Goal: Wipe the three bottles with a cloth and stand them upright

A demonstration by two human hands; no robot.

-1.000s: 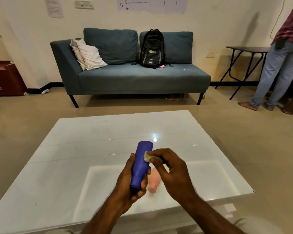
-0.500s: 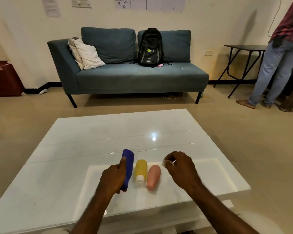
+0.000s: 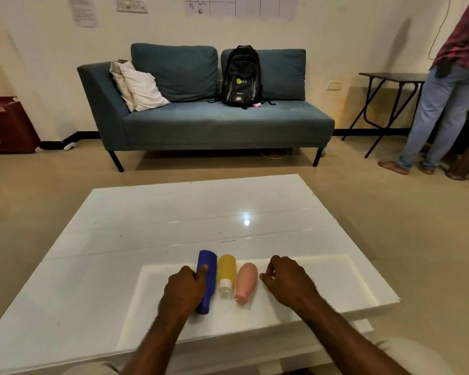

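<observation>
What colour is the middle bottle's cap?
White cap on the yellow plastic bottle; clearest in the head view.

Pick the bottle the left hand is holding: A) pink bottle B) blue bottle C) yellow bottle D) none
B: the left hand grips the blue bottle, thumb lying on its side; the yellow bottle and pink bottle lie to its right, clear of that hand.

Wall chart (image 3: pixel 241 6): "BT" legible, rest unclear. Backpack (image 3: pixel 241 77): logo lettering too small. Wall notice (image 3: pixel 85 12): unreadable.
</observation>
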